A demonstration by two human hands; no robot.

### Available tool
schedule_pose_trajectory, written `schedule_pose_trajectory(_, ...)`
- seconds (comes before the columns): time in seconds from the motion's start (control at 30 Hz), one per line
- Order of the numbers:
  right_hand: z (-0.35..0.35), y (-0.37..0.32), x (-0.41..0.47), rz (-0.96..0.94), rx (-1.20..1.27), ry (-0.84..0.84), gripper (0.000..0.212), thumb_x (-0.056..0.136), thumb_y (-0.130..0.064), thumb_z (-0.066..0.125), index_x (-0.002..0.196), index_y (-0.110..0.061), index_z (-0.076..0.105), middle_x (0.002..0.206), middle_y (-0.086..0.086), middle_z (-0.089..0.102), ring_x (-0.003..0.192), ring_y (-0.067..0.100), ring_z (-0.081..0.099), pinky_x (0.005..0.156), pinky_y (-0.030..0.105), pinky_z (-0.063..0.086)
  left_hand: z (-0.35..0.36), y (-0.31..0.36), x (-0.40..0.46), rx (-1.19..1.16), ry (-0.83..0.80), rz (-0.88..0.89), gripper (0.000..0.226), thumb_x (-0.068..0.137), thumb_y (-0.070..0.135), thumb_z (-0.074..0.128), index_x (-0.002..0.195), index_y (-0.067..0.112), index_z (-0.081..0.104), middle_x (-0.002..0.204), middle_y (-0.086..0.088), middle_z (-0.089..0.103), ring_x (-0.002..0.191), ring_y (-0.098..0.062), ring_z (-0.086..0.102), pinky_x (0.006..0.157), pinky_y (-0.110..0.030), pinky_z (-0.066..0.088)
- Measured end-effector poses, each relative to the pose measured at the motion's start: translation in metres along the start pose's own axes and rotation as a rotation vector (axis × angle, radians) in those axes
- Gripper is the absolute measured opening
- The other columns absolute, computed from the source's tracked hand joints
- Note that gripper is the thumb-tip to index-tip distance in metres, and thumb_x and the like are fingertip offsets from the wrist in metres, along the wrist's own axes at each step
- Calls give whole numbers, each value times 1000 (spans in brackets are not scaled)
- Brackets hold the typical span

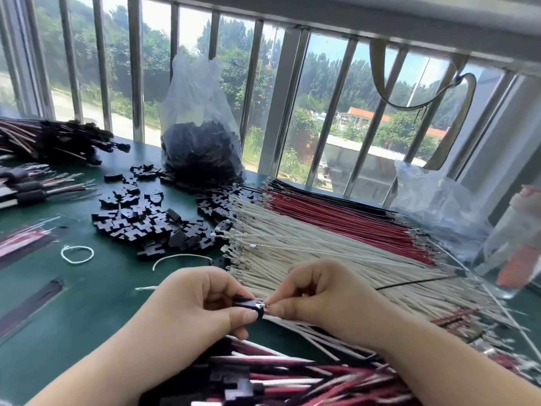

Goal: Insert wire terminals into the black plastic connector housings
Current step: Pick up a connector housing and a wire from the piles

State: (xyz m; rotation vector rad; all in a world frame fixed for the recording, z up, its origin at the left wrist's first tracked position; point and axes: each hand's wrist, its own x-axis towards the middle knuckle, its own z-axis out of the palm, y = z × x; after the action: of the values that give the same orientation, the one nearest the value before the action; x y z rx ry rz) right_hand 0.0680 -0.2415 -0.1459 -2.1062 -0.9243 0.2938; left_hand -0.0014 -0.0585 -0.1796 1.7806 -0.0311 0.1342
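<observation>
My left hand (202, 300) pinches a small black connector housing (247, 303) between thumb and fingers, low in the middle of the view. My right hand (316, 291) pinches a wire just behind its metal terminal (265, 304), and the terminal's tip sits at the housing's opening. Behind my hands lies a broad sheaf of white wires (307, 259), with red wires (351, 221) and black wires (322, 191) farther back. Loose black housings (140, 218) are scattered on the green table (87, 303) to the left.
A clear bag of black housings (202, 148) stands at the window bars. Finished wire assemblies (292, 379) pile at the near edge, and more bundles (49, 139) lie at the far left. A clear bottle (512, 244) and a plastic bag (433, 200) stand at the right.
</observation>
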Motion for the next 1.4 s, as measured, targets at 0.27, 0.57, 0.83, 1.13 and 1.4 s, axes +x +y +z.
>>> schedule_pose_trajectory(0.27,0,2,-5,-267,-154,121,9,75,-17,78,79,-23,75,61,-23,54,64,-5,52,60,3,36,-2,3,-3,-141,-12,-23,36,46,31,90,77,20,74,62,-13,71,52,-15,66,51,-18,51)
schedule_pose_trajectory(0.57,7,11,-8,-422,-222,167,9,78,-15,74,83,-22,74,64,-19,48,64,-5,50,61,4,34,1,3,-2,-121,6,44,19,61,12,79,75,23,73,65,-9,73,57,-16,70,54,-14,51)
schedule_pose_trajectory(0.83,-5,9,-1,-169,21,49,5,72,-32,75,75,-27,76,62,-19,58,60,-2,50,58,9,36,0,5,-3,-120,-13,33,28,51,33,76,77,24,74,64,-10,73,56,-12,69,50,-14,49)
schedule_pose_trajectory(1.13,3,7,-6,-193,-136,230,12,77,-16,77,78,-28,76,69,-23,63,70,-2,59,63,6,39,0,3,0,-115,70,40,20,65,6,79,75,23,74,62,-7,72,54,-9,67,51,-9,46)
schedule_pose_trajectory(1.4,3,6,-8,-224,-180,246,17,77,-18,78,82,-33,73,71,-16,63,70,5,59,61,8,39,-3,5,0,-183,59,-5,25,43,21,79,68,21,75,63,-11,72,53,-14,68,51,-14,50)
